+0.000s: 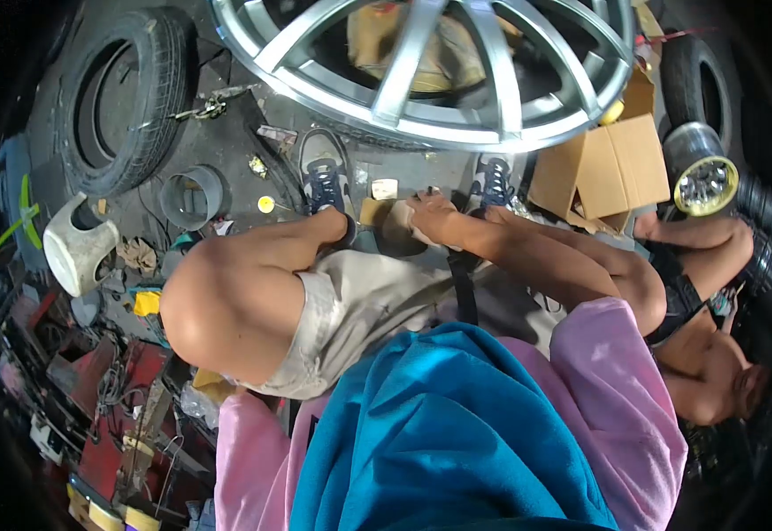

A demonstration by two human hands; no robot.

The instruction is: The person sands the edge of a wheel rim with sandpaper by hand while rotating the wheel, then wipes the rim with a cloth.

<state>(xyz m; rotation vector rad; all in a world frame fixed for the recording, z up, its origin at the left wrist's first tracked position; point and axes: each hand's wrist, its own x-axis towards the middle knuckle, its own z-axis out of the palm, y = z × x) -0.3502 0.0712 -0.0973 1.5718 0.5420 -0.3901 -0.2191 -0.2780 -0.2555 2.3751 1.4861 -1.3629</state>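
Observation:
My right hand (pixel 433 218) reaches down between my shoes, its fingers curled beside a brownish, rounded thing (pixel 396 232) low on the floor. What the fingers hold, if anything, is hidden. My left hand is out of sight; only the pink left sleeve (pixel 246 460) shows by my left thigh. In front of me a large silver alloy wheel rim (pixel 390 84) stands above the floor, its spokes facing me. A small pale scrap (pixel 384 188) and a tan piece (pixel 373 211) lie close to my right hand.
A tyre (pixel 160 106) stands at the left, near a grey ring (pixel 215 196) and a white plastic shell (pixel 74 252). On the right are an open cardboard box (pixel 629 168), a metal can (pixel 694 146) and another person's bent leg (pixel 713 252). Red metal parts (pixel 94 442) clutter the lower left.

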